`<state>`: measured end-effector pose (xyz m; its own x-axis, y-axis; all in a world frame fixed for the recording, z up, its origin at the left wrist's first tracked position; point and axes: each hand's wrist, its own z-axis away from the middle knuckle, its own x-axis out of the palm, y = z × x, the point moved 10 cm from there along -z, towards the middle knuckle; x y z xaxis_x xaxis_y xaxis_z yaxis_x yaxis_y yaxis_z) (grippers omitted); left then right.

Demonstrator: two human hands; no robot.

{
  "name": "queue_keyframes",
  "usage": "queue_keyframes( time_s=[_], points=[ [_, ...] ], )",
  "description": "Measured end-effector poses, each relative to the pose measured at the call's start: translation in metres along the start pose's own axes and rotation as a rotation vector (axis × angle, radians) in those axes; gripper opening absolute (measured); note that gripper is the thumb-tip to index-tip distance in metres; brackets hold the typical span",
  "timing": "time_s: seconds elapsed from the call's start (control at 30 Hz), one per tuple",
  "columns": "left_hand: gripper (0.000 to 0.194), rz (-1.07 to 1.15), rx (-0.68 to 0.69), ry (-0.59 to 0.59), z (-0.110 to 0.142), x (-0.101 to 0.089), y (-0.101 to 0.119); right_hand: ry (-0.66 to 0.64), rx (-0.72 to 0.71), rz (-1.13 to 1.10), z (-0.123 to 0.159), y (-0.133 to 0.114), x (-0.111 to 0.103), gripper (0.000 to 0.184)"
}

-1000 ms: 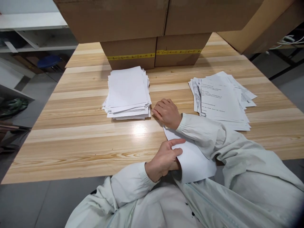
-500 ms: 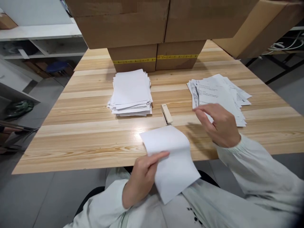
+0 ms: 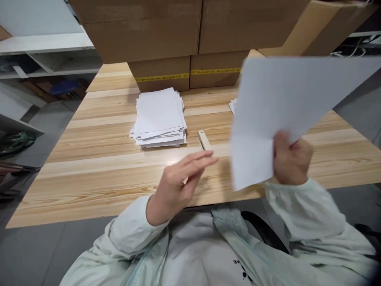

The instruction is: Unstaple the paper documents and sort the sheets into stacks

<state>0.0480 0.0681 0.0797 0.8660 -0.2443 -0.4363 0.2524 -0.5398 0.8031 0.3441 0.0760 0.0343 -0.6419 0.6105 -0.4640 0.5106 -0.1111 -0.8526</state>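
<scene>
Moved up and rightward since the earlier frame: white paper [image 3: 264,99], there under the left fingers [image 3: 195,163], now raised above the counter [image 3: 89,167] and clamped in the right fingers [image 3: 281,145] by its lower edge. Blurred at the grip; cannot tell how many sheets. Shifted forward as well: left fingers, now released from the paper, index and middle stretched out close together, thumb held a little apart below. Just ahead of the left fingers: cream stapler [image 3: 203,139], near end overlapped by them in view; cannot tell whether touching. Beyond the left fingers, to their left: stack of white sheets [image 3: 160,111], edges uneven. Beyond the right fingers, mostly hidden behind the raised paper: pile of papers [image 3: 232,105], only one corner showing. Farthest ahead of both sets of fingers: cardboard boxes [image 3: 143,33], stacked two high, with yellow tape [image 3: 163,77] across the lower ones.
</scene>
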Motion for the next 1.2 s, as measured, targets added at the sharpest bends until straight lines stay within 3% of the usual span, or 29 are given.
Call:
queue_keyframes(
  time_s=[0.07,0.1,0.17,0.23,0.3,0.37,0.43,0.47,0.53,0.57,0.67,0.77,0.83,0.93,1.0,1.2],
  points=[
    [0.031,-0.068,0.022,0.128,-0.015,-0.028,-0.01,0.293,-0.101,-0.08,-0.051,0.002,-0.031,0.044],
    [0.029,-0.115,0.017,0.21,-0.021,-0.045,-0.019,0.327,-0.132,-0.134,-0.077,0.009,-0.035,0.039],
    [0.026,-0.263,-0.009,0.33,-0.033,-0.077,-0.041,0.351,-0.075,-0.101,-0.123,0.039,-0.039,0.026],
    [0.026,-0.409,-0.033,0.387,-0.044,-0.099,-0.067,0.329,0.076,0.106,-0.153,0.078,-0.037,0.019],
    [0.026,-0.543,-0.047,0.359,-0.054,-0.107,-0.092,0.23,0.189,0.396,-0.169,0.109,-0.03,0.029],
    [0.029,-0.634,-0.093,0.293,-0.059,-0.107,-0.117,0.188,0.211,0.626,-0.173,0.123,-0.026,0.035],
    [0.035,-0.681,-0.148,0.224,-0.06,-0.103,-0.135,0.286,0.134,0.733,-0.171,0.114,-0.032,0.032],
    [0.038,-0.697,-0.176,0.196,-0.059,-0.101,-0.142,0.385,0.072,0.752,-0.167,0.101,-0.038,0.042],
    [0.043,-0.735,-0.227,0.147,-0.059,-0.097,-0.148,0.5,-0.113,0.744,-0.153,0.065,-0.041,0.06],
    [0.044,-0.758,-0.243,0.125,-0.059,-0.096,-0.149,0.497,-0.228,0.72,-0.144,0.042,-0.037,0.06],
    [0.042,-0.835,-0.261,0.081,-0.062,-0.094,-0.147,0.279,-0.543,0.579,-0.109,-0.03,-0.007,0.041],
    [0.036,-0.878,-0.275,0.098,-0.064,-0.098,-0.147,-0.091,-0.739,0.409,-0.064,-0.095,0.041,0.034],
    [0.031,-0.878,-0.291,0.126,-0.064,-0.101,-0.15,-0.344,-0.816,0.28,-0.036,-0.126,0.076,0.032],
    [0.027,-0.806,-0.301,0.179,-0.062,-0.107,-0.155,-0.713,-0.798,0.125,-0.008,-0.145,0.127,0.033],
    [0.026,-0.737,-0.301,0.211,-0.06,-0.11,-0.157,-0.883,-0.756,0.075,0.003,-0.146,0.155,0.036],
    [0.026,-0.674,-0.306,0.24,-0.058,-0.114,-0.16,-1.057,-0.631,-0.006,0.007,-0.139,0.21,0.037]
  ],
)
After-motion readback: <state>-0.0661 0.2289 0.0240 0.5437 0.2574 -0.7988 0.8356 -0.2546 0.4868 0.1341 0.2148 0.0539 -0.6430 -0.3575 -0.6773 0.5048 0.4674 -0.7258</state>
